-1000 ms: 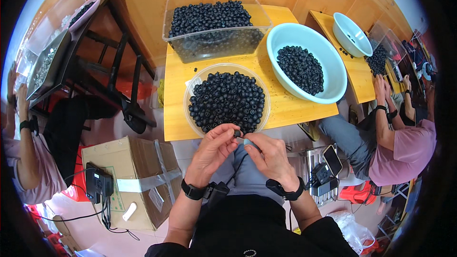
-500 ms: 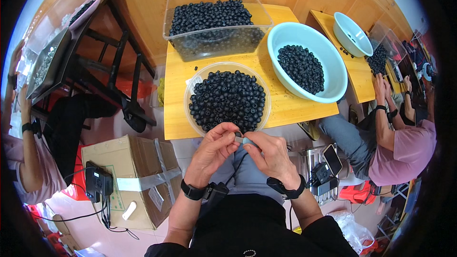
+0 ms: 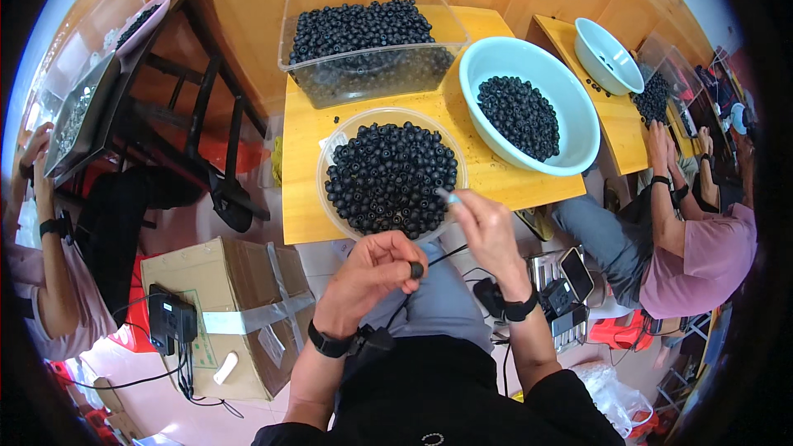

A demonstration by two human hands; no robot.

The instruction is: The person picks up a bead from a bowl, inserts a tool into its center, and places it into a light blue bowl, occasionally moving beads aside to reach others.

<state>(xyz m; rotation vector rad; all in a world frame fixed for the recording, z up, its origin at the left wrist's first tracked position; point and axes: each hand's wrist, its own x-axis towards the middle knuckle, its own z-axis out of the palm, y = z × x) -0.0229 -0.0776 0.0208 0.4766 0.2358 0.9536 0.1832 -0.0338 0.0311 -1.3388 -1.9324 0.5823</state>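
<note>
Our left hand (image 3: 373,268) pinches one small black round bead (image 3: 416,269) just below the clear round bowl of black beads (image 3: 390,175), handy for picking, while our right hand (image 3: 487,227) grips a thin pale blue tool (image 3: 447,196) by the bowl's near rim.

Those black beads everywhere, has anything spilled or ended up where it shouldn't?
Nearly all sit inside their containers. A few loose beads lie on the far table beside the small tilted bowl. The left hand pinches one bead; nothing else stands out.

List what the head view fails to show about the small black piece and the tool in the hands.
- Small black piece: too small to tell its shape; the left hand fingers cover part.
- Pale blue tool: only its tip shows; the right hand hides the rest.
- Round clear bowl: black pieces hide its bottom.
</note>
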